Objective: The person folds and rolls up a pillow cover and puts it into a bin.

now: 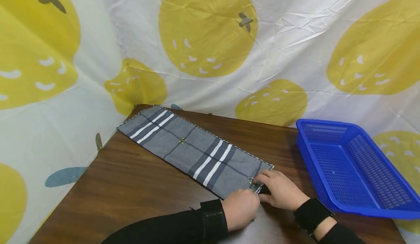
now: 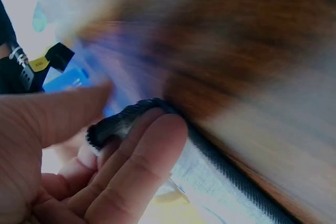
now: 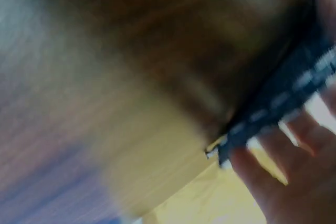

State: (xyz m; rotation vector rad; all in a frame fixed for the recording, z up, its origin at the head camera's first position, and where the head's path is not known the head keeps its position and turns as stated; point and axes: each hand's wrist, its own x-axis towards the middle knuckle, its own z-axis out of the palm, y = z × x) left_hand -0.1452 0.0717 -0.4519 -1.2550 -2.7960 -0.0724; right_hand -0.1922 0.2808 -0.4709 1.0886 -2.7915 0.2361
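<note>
A grey plaid cloth [image 1: 200,138] with white and dark stripes lies folded into a long strip, slanting across the brown table. My left hand [image 1: 241,207] grips its near right corner with curled fingers. In the left wrist view, the cloth's dark stitched edge [image 2: 226,169] runs between thumb and fingers. At the same short end, my right hand [image 1: 283,191] holds the other corner, fingertips on top and thumb by the end edge. The right wrist view is blurred; fingers [image 3: 262,174] lie along one side of the dark hem [image 3: 286,90].
To the right of the hands stands a blue plastic basket [image 1: 356,211] with perforated walls, nothing visible inside. A white curtain with yellow fruit prints [image 1: 210,87] hangs behind and to the left of the wooden table [image 1: 137,178].
</note>
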